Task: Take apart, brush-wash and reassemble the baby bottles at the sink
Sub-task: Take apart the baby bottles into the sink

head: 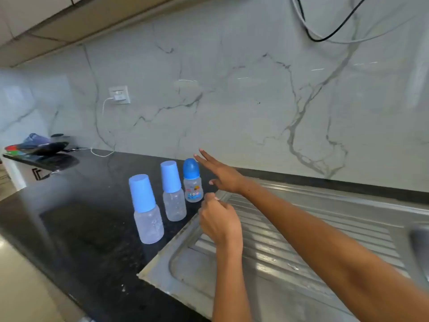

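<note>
Three capped baby bottles stand upright in a row on the black counter (76,219). The nearest bottle (146,210) and the middle bottle (173,192) have light blue tapered caps. The far bottle (192,181) is smaller, with a darker domed cap and a printed picture. My right hand (220,173) reaches over the counter just right of the far bottle, fingers stretched out, touching nothing. Over the edge of the steel draining board (290,240) hovers my left hand (219,220), fingers loosely curled and holding nothing.
The ribbed draining board runs right toward the sink basin (417,247). A marble backsplash rises behind. A wall socket (119,95) with a white charger cable sits at the back left. Dark objects (39,146) lie at the far left of the counter.
</note>
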Tool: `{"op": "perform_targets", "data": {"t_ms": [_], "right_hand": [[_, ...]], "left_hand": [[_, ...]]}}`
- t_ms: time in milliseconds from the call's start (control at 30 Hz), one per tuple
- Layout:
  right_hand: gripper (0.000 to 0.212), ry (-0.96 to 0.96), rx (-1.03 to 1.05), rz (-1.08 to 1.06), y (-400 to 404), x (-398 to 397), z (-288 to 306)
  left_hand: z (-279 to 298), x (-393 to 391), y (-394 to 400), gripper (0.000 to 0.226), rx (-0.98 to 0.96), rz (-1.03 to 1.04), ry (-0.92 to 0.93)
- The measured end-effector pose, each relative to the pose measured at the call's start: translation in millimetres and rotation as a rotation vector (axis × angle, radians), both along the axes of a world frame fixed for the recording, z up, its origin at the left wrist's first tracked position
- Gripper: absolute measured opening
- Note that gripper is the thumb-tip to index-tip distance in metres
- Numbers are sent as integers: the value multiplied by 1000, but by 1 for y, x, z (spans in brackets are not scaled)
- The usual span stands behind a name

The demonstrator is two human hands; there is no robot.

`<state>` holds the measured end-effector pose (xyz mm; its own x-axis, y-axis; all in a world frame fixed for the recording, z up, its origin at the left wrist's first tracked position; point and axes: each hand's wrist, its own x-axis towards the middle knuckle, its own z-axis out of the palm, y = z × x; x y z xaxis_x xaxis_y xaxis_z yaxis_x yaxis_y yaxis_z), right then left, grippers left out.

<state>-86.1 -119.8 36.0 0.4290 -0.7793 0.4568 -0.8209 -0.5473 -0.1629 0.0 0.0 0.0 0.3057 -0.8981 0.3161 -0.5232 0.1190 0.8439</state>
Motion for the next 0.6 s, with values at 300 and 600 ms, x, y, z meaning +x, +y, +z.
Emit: {"op": "perform_targets", "data": {"t_ms": [300,600], "right_hand": [[53,-194,-82,-26,-11,10,6],[49,-431,-64,-257,102,-90,-13]], "left_hand": [[1,1,-3,33,-1,32,-10],[-1,-15,8,29,-17,-124,-127]]}}
